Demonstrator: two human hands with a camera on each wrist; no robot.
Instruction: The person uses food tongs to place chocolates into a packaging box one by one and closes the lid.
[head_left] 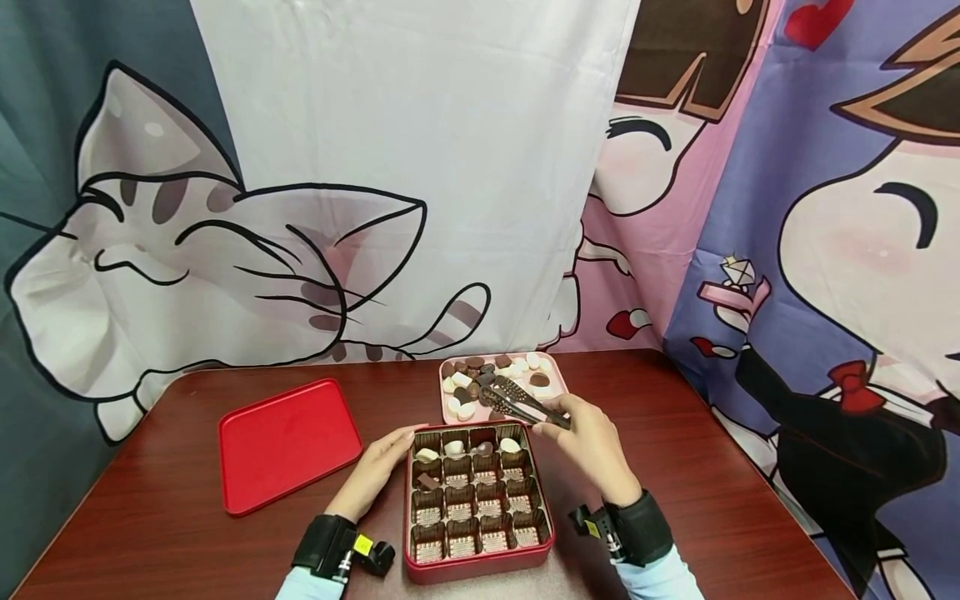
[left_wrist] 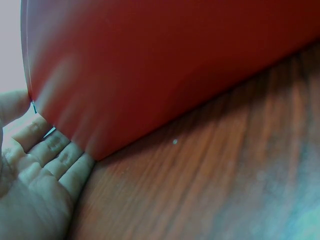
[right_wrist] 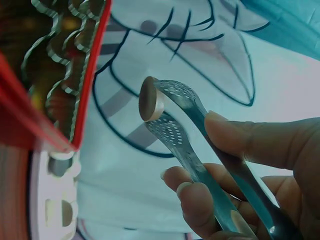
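My right hand holds metal tongs with perforated tips, its thumb on one arm and its fingers on the other. Between the tips is a round brown chocolate, standing on edge in the right wrist view. My left hand rests its extended fingers along the left side of a red tin. The tin holds a divided brown insert; several pale or brown chocolates sit in its back row, and a small brown stick lies in the second row at left.
Behind the tin, a pink tray carries several brown and white chocolates, with the tongs' tips over it in the head view. A red lid lies flat on the wooden table at left. Printed curtains stand behind the table.
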